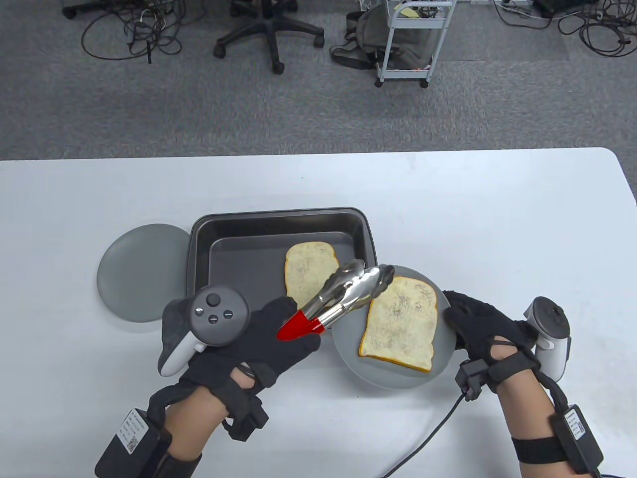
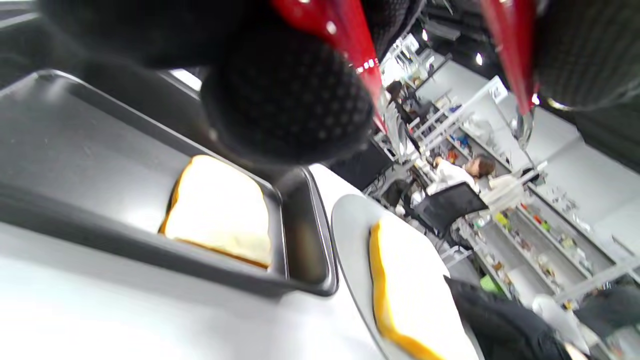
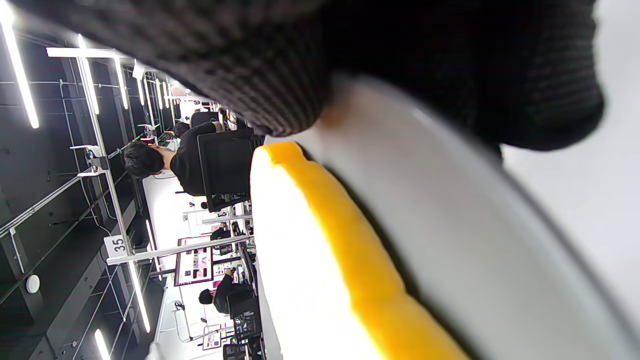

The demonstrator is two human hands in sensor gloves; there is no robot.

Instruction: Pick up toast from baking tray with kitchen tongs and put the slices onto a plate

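Observation:
My left hand (image 1: 281,323) grips the red handles (image 1: 298,327) of metal kitchen tongs (image 1: 348,291). The tong tips stand slightly apart over the tray's right rim and hold nothing. One toast slice (image 1: 309,271) lies in the dark baking tray (image 1: 278,221), partly under the tongs. A second slice (image 1: 402,323) lies flat on the grey plate (image 1: 348,348) right of the tray. My right hand (image 1: 460,316) holds that plate's right rim. The left wrist view shows the tray toast (image 2: 215,220) and the plated toast (image 2: 415,285). The right wrist view shows my fingers (image 3: 450,65) over the plate rim (image 3: 475,240).
Another grey plate (image 1: 137,274) lies left of the tray, its edge tucked under the tray's rim. A black cable (image 1: 428,438) runs from my right wrist across the white table (image 1: 497,209). Beyond the far edge stand an office chair (image 1: 271,35) and a cart (image 1: 413,45).

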